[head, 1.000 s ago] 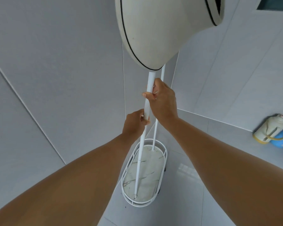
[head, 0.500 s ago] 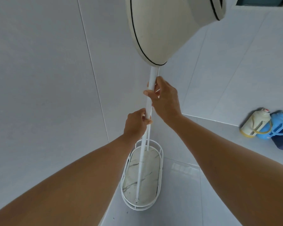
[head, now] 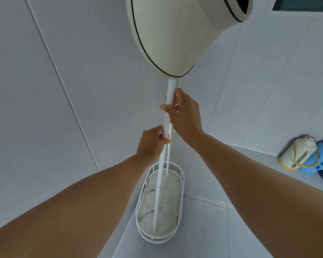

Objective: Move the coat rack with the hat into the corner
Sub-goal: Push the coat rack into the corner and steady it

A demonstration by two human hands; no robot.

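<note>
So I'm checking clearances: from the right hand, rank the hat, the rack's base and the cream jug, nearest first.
From the right hand:
1. Hat, just above it.
2. Rack base, below on the floor.
3. Cream jug, far right by the wall.

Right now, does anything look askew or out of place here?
Nothing is spilled or broken. Only the hat hangs tilted atop the coat rack, which both hands grip.

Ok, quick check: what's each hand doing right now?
Left hand: closed on the coat rack pole, lower grip.
Right hand: closed on the same pole, higher up, just under the hat.
</note>
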